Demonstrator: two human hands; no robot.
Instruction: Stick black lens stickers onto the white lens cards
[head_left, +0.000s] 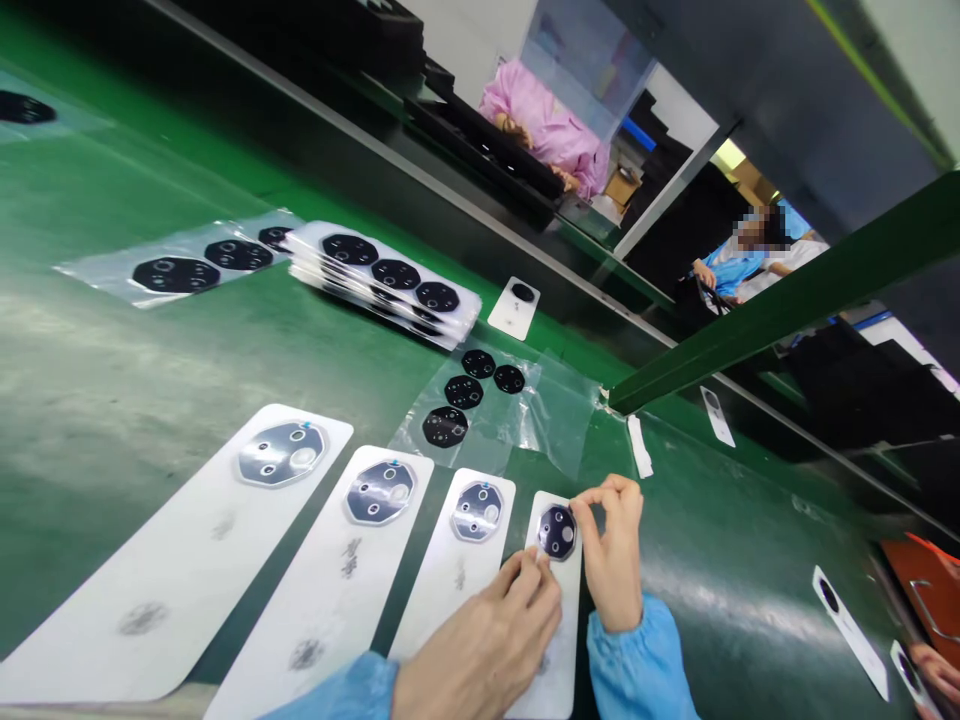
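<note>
Four white phone back panels lie in a row on the green table, each with an octagonal camera-lens piece at its top. On the rightmost panel [559,620], the octagonal lens piece [557,532] is dark with round holes. My right hand [613,545] pinches with thumb and forefinger at its upper right edge. Closed fingertips of my left hand [487,630] press at its lower left edge, and the hand covers part of the panel. What lies between the fingertips is too small to see clearly. The neighbouring panel [442,590] has a shiny lens piece [478,512].
A stack of white sheets with black octagons [382,285] stands behind the row. A clear plastic sheet [555,420] holds several black octagons. A green post [750,310] slants across the right. More panels [851,630] and another person's hand [941,675] are at the far right.
</note>
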